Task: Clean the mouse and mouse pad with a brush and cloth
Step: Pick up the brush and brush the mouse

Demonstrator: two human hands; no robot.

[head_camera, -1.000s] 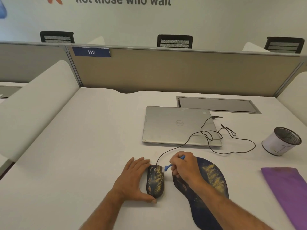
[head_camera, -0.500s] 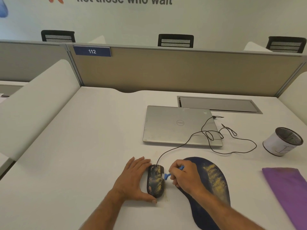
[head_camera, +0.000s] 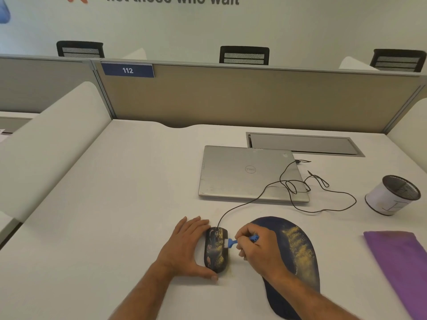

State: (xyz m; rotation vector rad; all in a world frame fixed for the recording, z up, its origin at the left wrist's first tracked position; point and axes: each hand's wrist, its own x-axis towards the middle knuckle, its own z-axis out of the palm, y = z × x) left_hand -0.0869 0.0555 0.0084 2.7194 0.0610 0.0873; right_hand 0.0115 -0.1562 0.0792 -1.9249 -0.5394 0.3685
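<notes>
A dark wired mouse (head_camera: 215,249) dusted with yellow powder sits on the white desk. My left hand (head_camera: 184,247) cups its left side and rear, thumb under the back end. My right hand (head_camera: 256,250) pinches a small blue brush (head_camera: 231,242) whose white bristles touch the mouse's right top. To the right lies the dark blue mouse pad (head_camera: 298,250), streaked with yellow powder and partly covered by my right forearm. A purple cloth (head_camera: 399,266) lies flat at the right edge.
A shut silver laptop (head_camera: 249,174) lies behind the mouse, with the mouse cable (head_camera: 323,204) looping over and beside it. A mesh pen cup (head_camera: 392,195) rests tipped at the right. A grey cable hatch (head_camera: 305,144) and the beige partition (head_camera: 231,98) stand behind.
The brush head has moved left from beside the mouse onto its right top. My right hand shifted slightly toward the mouse. My left hand has stayed put.
</notes>
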